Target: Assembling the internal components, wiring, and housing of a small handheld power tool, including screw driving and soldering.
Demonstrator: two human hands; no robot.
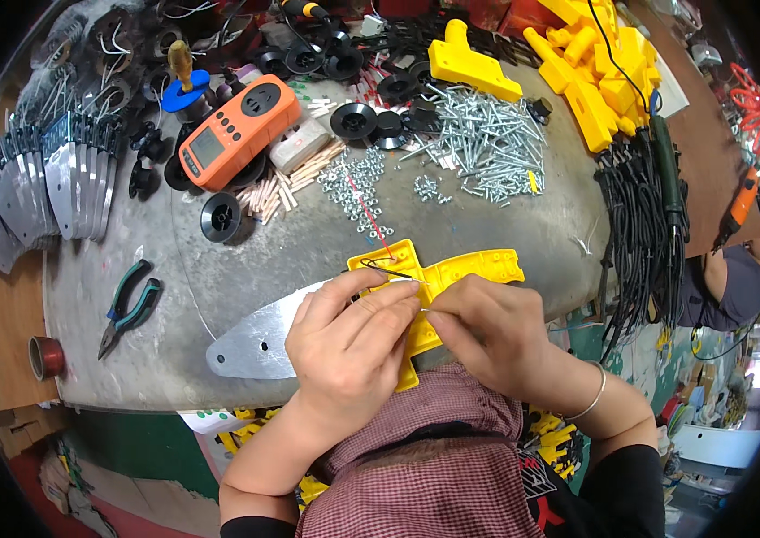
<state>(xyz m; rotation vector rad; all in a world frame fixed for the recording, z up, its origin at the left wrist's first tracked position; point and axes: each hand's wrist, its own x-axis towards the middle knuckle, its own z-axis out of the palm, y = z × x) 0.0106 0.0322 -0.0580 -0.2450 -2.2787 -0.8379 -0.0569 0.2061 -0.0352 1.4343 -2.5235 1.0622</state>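
Note:
A yellow plastic tool housing half (474,266) lies open at the table's near edge. From its left side a flat silver blade plate (245,345) with holes reaches out. My left hand (344,345) is over the plate and housing, its fingers closed on a thin wire (416,281). Beside it, my right hand (487,332) pinches a fine pale wire end (425,310) between thumb and forefinger. A thin black wire (378,266) loops inside the housing, and a red wire (374,220) runs from it across the tabletop. My fingers hide much of the housing's middle.
Pliers (129,305) lie at left, near stacked blade plates (75,179). An orange meter (241,134), nuts (353,188), screws (487,134) and black spools (221,218) spread behind. At right are yellow housings (595,81), black cables (640,224) and another person (729,287).

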